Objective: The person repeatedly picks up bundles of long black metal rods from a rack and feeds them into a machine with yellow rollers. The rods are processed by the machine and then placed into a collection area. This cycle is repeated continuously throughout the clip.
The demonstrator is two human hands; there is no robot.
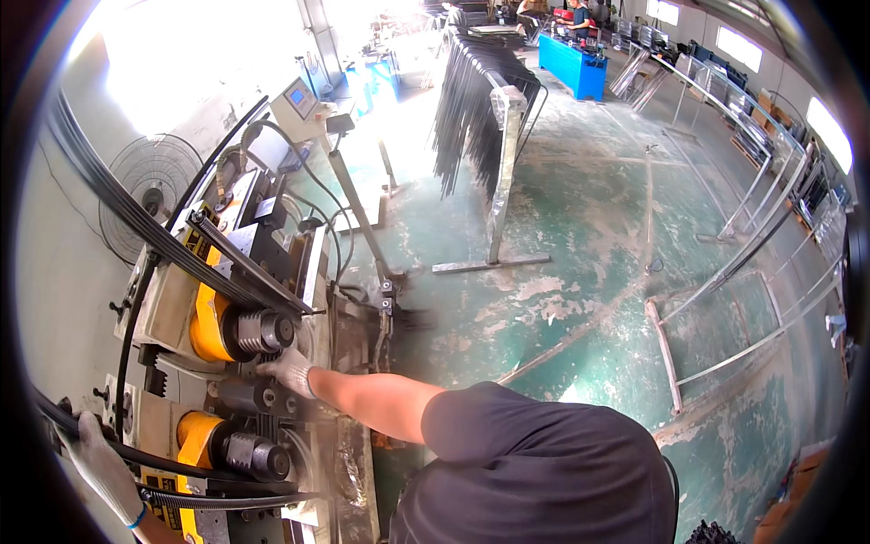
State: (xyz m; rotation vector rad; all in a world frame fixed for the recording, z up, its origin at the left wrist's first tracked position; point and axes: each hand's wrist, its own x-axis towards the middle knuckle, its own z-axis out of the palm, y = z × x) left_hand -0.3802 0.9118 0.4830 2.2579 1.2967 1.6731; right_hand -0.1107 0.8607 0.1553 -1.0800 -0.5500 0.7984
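My left hand (pixel 101 461), in a white work glove, is at the lower left with its fingers closed round a long black rod (pixel 168 460). The rod looks curved at the picture's rim and runs across the lower part of a machine (pixel 149 412). My right hand (pixel 292 372), gloved too, reaches in from the right between the upper roller (pixel 265 332) and the lower roller (pixel 256 456). Its fingers are pressed together against the machine's front; whatever they hold is too small to tell. Yellow bands (pixel 210 322) wrap the roller mounts. More dark rods (pixel 163 240) lie across the machine's upper part.
A control box with a small screen (pixel 297 96) stands behind the machine, near a wall fan (pixel 152 201). Ahead, a metal rack (pixel 505 172) carries many hanging black rods. Metal frames (pixel 666 354) stand on the right. People are near a blue workbench (pixel 573 68) far back.
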